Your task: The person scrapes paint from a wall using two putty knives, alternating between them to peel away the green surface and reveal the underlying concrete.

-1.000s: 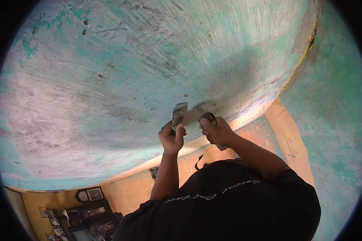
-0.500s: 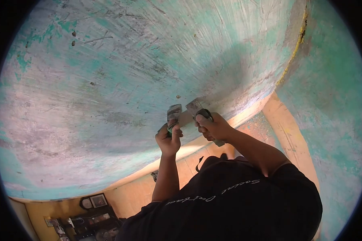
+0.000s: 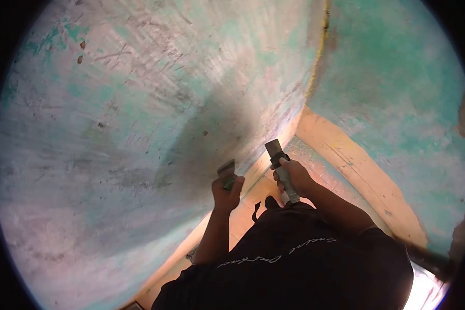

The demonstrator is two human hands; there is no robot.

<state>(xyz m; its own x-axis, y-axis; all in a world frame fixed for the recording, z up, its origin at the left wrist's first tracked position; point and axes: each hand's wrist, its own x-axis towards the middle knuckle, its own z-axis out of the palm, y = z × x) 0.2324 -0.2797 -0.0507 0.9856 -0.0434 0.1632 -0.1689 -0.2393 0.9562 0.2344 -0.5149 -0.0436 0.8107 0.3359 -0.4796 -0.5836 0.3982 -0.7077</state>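
My left hand [image 3: 227,193] is closed round the handle of a small scraper [image 3: 226,168], whose flat metal blade points up toward the scuffed teal and white wall [image 3: 139,124]. To its right, my right hand [image 3: 291,178] grips a second scraper [image 3: 275,149] with a long pale handle and a dark collar; its blade points up and slightly left. The two tools are apart. Whether either blade touches the wall cannot be made out.
A green wall [image 3: 387,77] rises on the right, with a yellow line [image 3: 321,46] along the corner. A peach band [image 3: 351,160] edges the wall base above a tiled floor [image 3: 253,195]. Bright light shows at the lower right.
The view has turned, bringing the corner further left. Both hands have drawn apart, and the two blades, close together before, are now separated. The framed items at the lower left have mostly left view.
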